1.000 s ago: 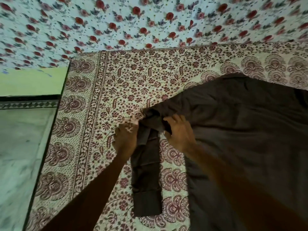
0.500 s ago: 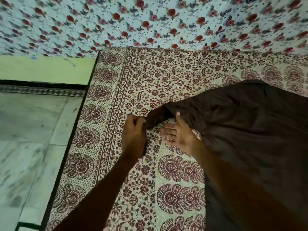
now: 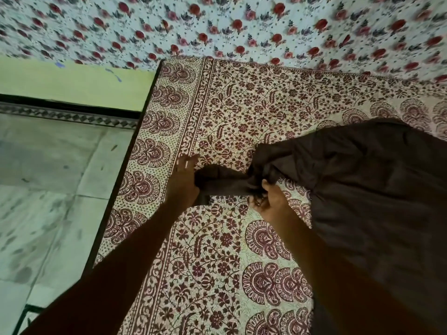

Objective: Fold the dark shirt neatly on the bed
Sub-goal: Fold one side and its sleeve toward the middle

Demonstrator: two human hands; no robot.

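The left hand [image 3: 182, 183] lies at the outer end of the sleeve [image 3: 223, 182]. Its fingers [image 3: 184, 163] stretch out straight over the bedsheet [image 3: 212, 250]. The cloth hides the thumb, so I cannot tell whether it pinches the cuff or only presses on it. The right hand [image 3: 268, 200] is curled tight, its fingers bunching the sleeve just where it joins the body of the dark shirt [image 3: 377, 201]. The sleeve runs as a narrow, rumpled band between the two hands.

The shirt is dark brown, matte and smooth, with soft creases. Its body is spread broadly over the right part of the bed and humps up slightly near the shoulder. The sheet beneath is cream cotton, block-printed in maroon vines and fan-shaped medallions. Past its far edge lies a pale cloth [image 3: 242, 27] dotted with red roses. The bed's black edge [image 3: 116, 197] borders a floor of mottled grey-green tiles [image 3: 48, 189].
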